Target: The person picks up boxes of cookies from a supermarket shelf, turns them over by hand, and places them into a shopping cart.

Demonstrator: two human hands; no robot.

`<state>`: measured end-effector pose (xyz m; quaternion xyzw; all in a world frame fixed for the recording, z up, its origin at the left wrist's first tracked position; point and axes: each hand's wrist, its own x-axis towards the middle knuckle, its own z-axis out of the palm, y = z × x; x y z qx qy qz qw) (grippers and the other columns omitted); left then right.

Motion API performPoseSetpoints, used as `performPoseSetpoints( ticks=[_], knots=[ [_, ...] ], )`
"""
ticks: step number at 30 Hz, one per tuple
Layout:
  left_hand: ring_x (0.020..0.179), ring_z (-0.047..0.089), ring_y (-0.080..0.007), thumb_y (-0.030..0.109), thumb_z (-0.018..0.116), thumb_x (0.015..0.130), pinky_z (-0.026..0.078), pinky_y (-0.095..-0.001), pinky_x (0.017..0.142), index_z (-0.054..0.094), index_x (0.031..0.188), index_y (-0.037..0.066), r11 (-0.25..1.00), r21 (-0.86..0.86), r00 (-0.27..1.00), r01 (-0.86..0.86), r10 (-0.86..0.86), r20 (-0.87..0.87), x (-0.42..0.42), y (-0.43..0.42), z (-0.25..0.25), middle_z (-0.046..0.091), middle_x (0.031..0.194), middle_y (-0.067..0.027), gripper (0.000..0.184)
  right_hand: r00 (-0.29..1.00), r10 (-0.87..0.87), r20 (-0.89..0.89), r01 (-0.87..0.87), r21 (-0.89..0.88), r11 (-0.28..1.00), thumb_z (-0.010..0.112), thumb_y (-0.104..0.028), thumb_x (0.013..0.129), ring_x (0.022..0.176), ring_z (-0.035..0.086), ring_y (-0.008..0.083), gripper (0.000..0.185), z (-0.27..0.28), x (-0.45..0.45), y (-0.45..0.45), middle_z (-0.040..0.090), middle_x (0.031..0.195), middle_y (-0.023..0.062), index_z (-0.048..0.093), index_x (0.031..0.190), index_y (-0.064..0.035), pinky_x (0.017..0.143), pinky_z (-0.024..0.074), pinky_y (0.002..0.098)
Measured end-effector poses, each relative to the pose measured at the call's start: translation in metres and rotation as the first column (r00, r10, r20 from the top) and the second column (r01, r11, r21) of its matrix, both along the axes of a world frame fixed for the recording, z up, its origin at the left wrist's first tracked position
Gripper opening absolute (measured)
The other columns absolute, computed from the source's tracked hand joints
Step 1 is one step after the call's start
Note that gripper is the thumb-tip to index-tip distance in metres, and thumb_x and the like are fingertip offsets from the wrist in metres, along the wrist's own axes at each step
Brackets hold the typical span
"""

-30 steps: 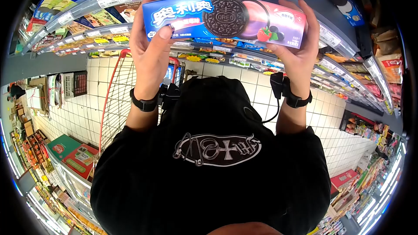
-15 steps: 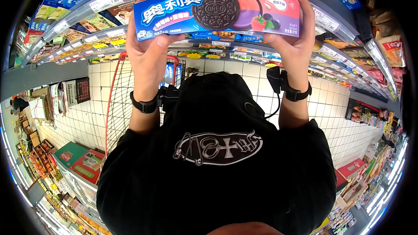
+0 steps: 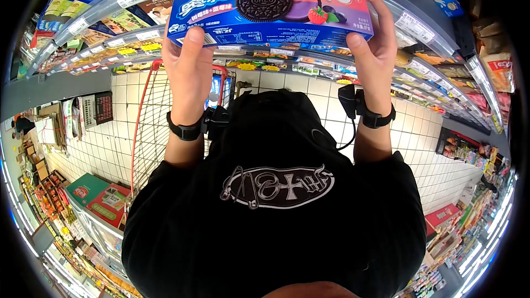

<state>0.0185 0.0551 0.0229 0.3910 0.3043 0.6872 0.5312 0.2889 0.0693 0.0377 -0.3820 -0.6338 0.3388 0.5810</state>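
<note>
A blue and pink-purple box of Oreo cookies is held up in front of the shelves, its printed front and its lower long side both showing. My left hand grips the box's left end, thumb pressed on the lower side. At the right end my right hand holds it, thumb at the lower corner and a finger over the top edge. The fingers behind the box are mostly hidden. Both wrists wear black straps with small black devices.
Store shelves with price tags and packaged snacks curve across the top. A red-rimmed shopping cart stands at my left with a blue package inside. Red and green boxes sit lower left; a crate of goods is at right.
Both hands have tilted the cookie box, so more of its lower long side now shows. The box has shifted slightly left, and my left thumb now lies upright against it.
</note>
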Motion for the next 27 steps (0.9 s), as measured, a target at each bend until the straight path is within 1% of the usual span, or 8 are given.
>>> performPoseSetpoints(
  ticks=[8, 12, 16, 18, 20, 23, 25, 27],
  knots=[
    [0.114, 0.055, -0.0229, 0.02, 0.065, 0.087, 0.042, -0.0422, 0.1, 0.046, 0.127, 0.002, 0.993, 0.106, 0.997, 0.048, -0.054, 0.051, -0.005, -0.001, 0.001, 0.056, 0.122, -0.0106, 0.047, 0.999, 0.05, 0.02, -0.049, -0.033, 0.998, 0.076, -0.035, 0.074, 0.12, 0.05, 0.0216, 0.079, 0.001, 0.002, -0.001, 0.047, 0.135, 0.0144, 0.04, 0.135, 0.0006, 0.1, 0.0404, 0.0338],
    [0.115, 0.054, -0.0237, 0.02, 0.063, 0.088, 0.042, -0.0428, 0.102, 0.045, 0.129, 0.002, 0.985, 0.118, 0.985, 0.127, -0.139, 0.105, -0.006, 0.002, -0.006, 0.055, 0.125, -0.0112, 0.048, 0.987, 0.137, -0.088, -0.14, -0.033, 0.99, 0.078, -0.023, 0.073, 0.121, 0.049, 0.0217, 0.078, 0.009, -0.003, -0.005, 0.047, 0.134, 0.0158, 0.037, 0.137, -0.0002, 0.1, 0.0406, 0.0349],
    [0.109, 0.057, -0.022, 0.012, 0.064, 0.087, 0.046, -0.0414, 0.097, 0.046, 0.124, 0.001, 0.995, 0.099, 0.95, 0.014, -0.044, 0.31, 0.002, 0.003, -0.004, 0.059, 0.115, -0.0102, 0.042, 0.934, 0.337, -0.118, -0.338, 0.011, 0.941, 0.078, 0.002, 0.068, 0.117, 0.053, 0.0232, 0.082, 0.004, -0.009, -0.001, 0.048, 0.131, 0.0185, 0.035, 0.138, -0.0056, 0.096, 0.0462, 0.0354],
    [0.105, 0.059, -0.0221, 0.014, 0.062, 0.089, 0.046, -0.043, 0.098, 0.048, 0.121, 0.002, 0.996, 0.065, 0.894, 0.058, -0.081, 0.44, 0.001, 0.004, -0.002, 0.061, 0.112, -0.0088, 0.037, 0.924, 0.368, -0.101, -0.367, 0.026, 0.93, 0.082, -0.001, 0.066, 0.118, 0.052, 0.0224, 0.081, 0.002, -0.011, -0.001, 0.049, 0.131, 0.0156, 0.04, 0.134, -0.0058, 0.096, 0.0461, 0.035],
    [0.105, 0.059, -0.0226, 0.014, 0.06, 0.09, 0.049, -0.0413, 0.095, 0.047, 0.119, 0.001, 0.985, 0.11, 0.841, 0.134, -0.172, 0.512, 0.004, 0.003, -0.007, 0.061, 0.11, -0.0097, 0.034, 0.909, 0.404, 0.097, -0.403, -0.032, 0.915, 0.086, -0.006, 0.061, 0.119, 0.051, 0.0217, 0.081, 0.008, -0.011, -0.002, 0.051, 0.132, 0.0128, 0.046, 0.131, -0.0045, 0.098, 0.0452, 0.0347],
    [0.107, 0.058, -0.0206, 0.005, 0.06, 0.088, 0.053, -0.0332, 0.087, 0.036, 0.126, 0.001, 0.982, -0.05, 0.981, 0.183, -0.179, 0.078, 0.024, -0.012, 0.0, 0.055, 0.115, -0.0122, 0.046, 0.903, 0.411, 0.123, -0.396, -0.131, 0.909, 0.089, -0.014, 0.054, 0.122, 0.05, 0.0219, 0.09, 0.012, -0.016, -0.006, 0.052, 0.133, 0.011, 0.047, 0.133, -0.0051, 0.1, 0.0435, 0.0352],
    [0.108, 0.057, -0.0205, 0.001, 0.061, 0.086, 0.053, -0.0336, 0.087, 0.033, 0.129, 0.001, 0.959, -0.067, 0.962, 0.274, -0.274, 0.008, 0.033, -0.014, 0.007, 0.052, 0.12, -0.0121, 0.052, 0.903, 0.413, 0.121, -0.394, -0.149, 0.907, 0.089, -0.018, 0.053, 0.123, 0.05, 0.0235, 0.093, 0.012, -0.016, -0.005, 0.052, 0.134, 0.0118, 0.046, 0.135, -0.0055, 0.101, 0.0426, 0.0362],
    [0.113, 0.053, -0.0199, -0.006, 0.062, 0.083, 0.05, -0.0344, 0.091, 0.025, 0.135, 0.002, 0.892, -0.118, 0.873, 0.437, -0.452, -0.184, 0.032, -0.016, 0.011, 0.044, 0.129, -0.0116, 0.064, 0.852, 0.434, 0.294, -0.428, -0.087, 0.899, 0.087, -0.025, 0.054, 0.124, 0.05, 0.0285, 0.093, 0.011, -0.016, -0.004, 0.051, 0.135, 0.0134, 0.046, 0.135, -0.0057, 0.102, 0.0408, 0.0382]
  ],
)
